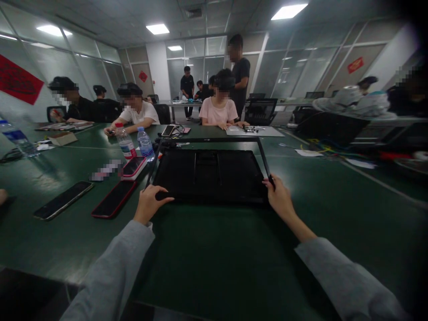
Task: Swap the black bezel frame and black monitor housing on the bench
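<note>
The thin frame (207, 140) is gripped near left by the left hand (148, 203), right by the right hand (280, 197); if pulled unevenly — it could be twisted.

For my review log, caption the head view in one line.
Both hands hold a thin black bezel, a black panel visible through it, at a green table.

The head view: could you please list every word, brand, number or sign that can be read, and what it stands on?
No text is legible.
Black frame: top-bar mark, too small.
Red-capped bottle, blue-capped bottle beside it, far-left bottle: labels too blurred.
Large red wall sign: marks too blurred.
Smaller red wall signs: too small.
</note>
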Tool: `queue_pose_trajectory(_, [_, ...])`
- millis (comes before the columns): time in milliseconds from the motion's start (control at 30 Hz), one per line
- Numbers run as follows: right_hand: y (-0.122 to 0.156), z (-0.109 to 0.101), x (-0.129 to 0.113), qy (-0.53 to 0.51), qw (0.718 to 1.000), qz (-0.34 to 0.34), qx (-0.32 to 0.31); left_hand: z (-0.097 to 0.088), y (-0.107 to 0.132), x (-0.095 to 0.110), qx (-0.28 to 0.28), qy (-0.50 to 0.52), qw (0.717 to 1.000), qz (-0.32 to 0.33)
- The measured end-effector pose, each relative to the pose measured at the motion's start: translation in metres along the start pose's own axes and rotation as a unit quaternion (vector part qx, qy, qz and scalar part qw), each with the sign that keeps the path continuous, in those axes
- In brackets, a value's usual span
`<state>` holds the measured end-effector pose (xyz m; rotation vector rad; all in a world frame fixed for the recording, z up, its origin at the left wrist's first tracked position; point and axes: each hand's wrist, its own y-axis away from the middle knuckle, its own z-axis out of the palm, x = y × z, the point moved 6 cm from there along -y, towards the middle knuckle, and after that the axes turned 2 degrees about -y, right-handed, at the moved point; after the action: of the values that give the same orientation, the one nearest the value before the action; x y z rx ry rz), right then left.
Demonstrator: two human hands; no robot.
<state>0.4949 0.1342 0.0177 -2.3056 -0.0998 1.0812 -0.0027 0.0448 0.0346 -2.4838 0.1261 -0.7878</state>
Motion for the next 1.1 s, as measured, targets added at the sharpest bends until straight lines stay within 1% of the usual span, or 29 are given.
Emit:
queue_pose_trajectory(133, [0.006,-0.008,-0.017,0.035,0.999,-0.025,0.026,0.006,0.001,-0.006,-0.028,-0.024,0.999,-0.005])
queue_pose_trajectory(200, [0.007,-0.012,-0.023,0.043,0.998,-0.025,0.033,0.009,0.002,-0.006,-0.048,-0.036,0.998,-0.002])
queue_pose_trajectory(300, [0.009,-0.014,-0.026,0.062,0.997,-0.013,0.04,0.012,0.004,-0.006,-0.07,-0.042,0.997,0.004])
queue_pose_trajectory(500, [0.014,-0.008,-0.022,0.118,0.993,0.013,0.016,0.013,0.003,-0.006,-0.069,-0.023,0.997,0.007])
queue_pose_trajectory(633, [0.016,-0.006,-0.02,0.139,0.99,0.026,0.004,0.012,0.002,-0.004,-0.07,-0.028,0.997,0.004])
queue_pose_trajectory(767, [0.016,-0.004,-0.016,0.146,0.989,0.03,-0.001,0.011,0.002,-0.001,-0.069,-0.029,0.997,0.011])
queue_pose_trajectory(900, [0.014,0.001,-0.007,0.145,0.989,0.035,-0.012,0.011,0.002,0.003,-0.07,-0.011,0.997,0.018])
queue_pose_trajectory(1100, [0.012,0.003,0.001,0.133,0.99,0.035,-0.022,0.01,0.003,0.004,-0.074,-0.014,0.997,0.022])
